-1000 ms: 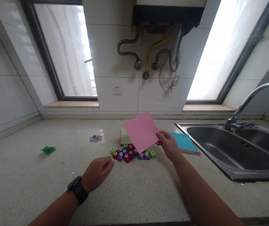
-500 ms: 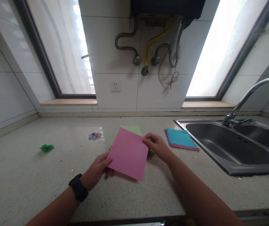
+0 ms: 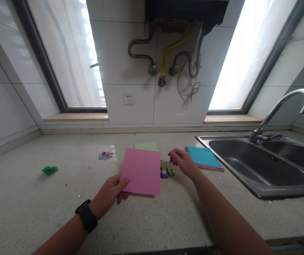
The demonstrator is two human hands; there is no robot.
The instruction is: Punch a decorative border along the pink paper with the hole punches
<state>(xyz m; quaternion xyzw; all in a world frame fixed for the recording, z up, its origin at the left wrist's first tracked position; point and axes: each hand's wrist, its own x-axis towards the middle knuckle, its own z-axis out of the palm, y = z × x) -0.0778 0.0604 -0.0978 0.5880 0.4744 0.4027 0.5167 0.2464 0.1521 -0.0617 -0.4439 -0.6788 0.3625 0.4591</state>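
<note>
First, at far left on the bench (image 3: 21, 198): one crumpled green scrap (image 3: 49, 170). Next, a scatter of small coloured bits (image 3: 105, 156). Left hand (image 3: 109, 192): grip closed, thumb on top, on the lower left of one pink sheet (image 3: 142, 171). Pink sheet: lifted, flat, no fold or mark visible, partly covering the toys. Pale green sheet (image 3: 147, 146): behind it, lying unhandled. Toys (image 3: 164, 174): purple and green, with eyes. Right hand (image 3: 183, 162): grip partly open, fingers loosely curled, nothing visibly held. Blue-topped stack (image 3: 204, 157): beside the sink (image 3: 258, 193), unhandled.
</note>
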